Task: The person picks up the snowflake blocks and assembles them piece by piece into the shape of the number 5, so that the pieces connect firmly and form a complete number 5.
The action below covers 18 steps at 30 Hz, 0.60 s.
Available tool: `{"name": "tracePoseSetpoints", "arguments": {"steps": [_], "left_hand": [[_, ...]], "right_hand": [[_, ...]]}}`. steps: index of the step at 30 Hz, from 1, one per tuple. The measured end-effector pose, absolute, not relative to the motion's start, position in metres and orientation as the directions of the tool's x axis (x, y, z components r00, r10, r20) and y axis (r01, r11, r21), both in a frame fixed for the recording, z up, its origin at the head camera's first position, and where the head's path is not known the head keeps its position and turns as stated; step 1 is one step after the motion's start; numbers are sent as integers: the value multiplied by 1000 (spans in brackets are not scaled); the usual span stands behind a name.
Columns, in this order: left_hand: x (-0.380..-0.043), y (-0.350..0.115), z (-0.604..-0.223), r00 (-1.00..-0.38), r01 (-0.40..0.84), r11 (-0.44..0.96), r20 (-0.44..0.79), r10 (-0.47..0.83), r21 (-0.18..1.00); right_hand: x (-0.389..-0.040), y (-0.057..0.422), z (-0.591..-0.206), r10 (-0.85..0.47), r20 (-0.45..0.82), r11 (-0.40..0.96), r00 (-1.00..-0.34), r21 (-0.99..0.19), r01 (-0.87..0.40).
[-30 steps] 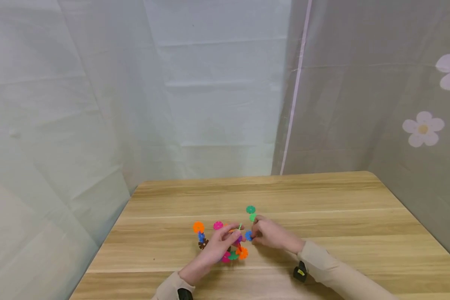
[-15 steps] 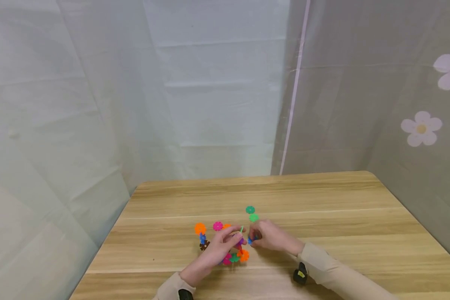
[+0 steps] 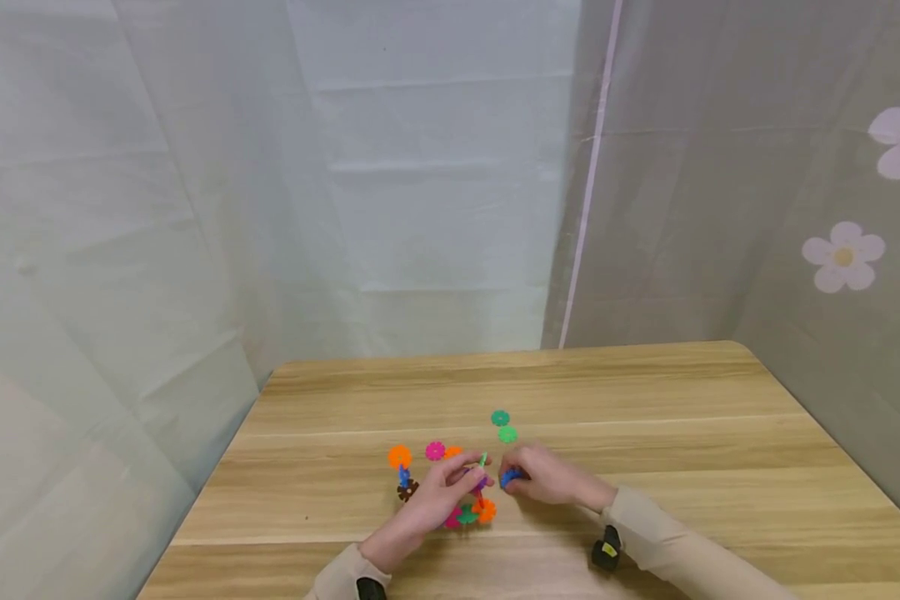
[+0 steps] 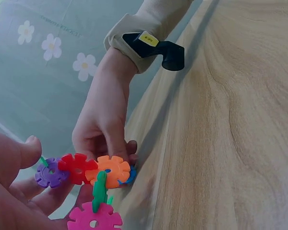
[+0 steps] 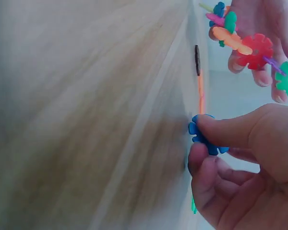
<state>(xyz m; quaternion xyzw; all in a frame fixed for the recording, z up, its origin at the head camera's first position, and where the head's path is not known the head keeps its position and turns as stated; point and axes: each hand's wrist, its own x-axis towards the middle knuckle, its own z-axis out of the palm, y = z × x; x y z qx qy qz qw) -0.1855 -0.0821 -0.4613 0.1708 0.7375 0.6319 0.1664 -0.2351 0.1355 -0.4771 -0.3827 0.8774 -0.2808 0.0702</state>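
In the head view, the left hand (image 3: 433, 496) holds a bright chain of notched plastic discs (image 3: 467, 514) over the tabletop (image 3: 645, 408), and the right hand (image 3: 543, 475), thumb and finger closed together, pinches a loose blue disc (image 3: 509, 477) just beside it. Half a second ago the fingers hid most of that blue disc; now more of its face shows, and the right hand sits slightly farther right. Two green discs (image 3: 507, 434) lie flat beyond the right hand — one teal, one lighter.

In the left wrist view, five chain discs stand out: purple, red, orange, green turned edge-on, and magenta, each slotted around the rim. The left hand's fingers lie behind the purple end, with the thumb near it.

In the right wrist view, the single blue disc is tilted between thumb and finger, near the tabletop. The chain hangs from the left hand — its end disc green, then purple, red and orange.
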Motion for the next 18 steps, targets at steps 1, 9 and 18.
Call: {"name": "tracePoseSetpoints", "arguments": {"steps": [1, 9, 18], "left_hand": [[-185, -82, -462, -887, 41, 142, -30, 461, 989], [-185, -84, -461, -887, 24, 156, -51, 458, 987], [-185, -85, -456, -892, 58, 199, -39, 451, 978]], "right_hand": [[-235, 136, -477, -713, 94, 542, -695, -554, -631], [-233, 137, -474, -675, 136, 498, -725, -642, -584], [-228, 136, -463, -600, 215, 457, -771, -699, -550]]}}
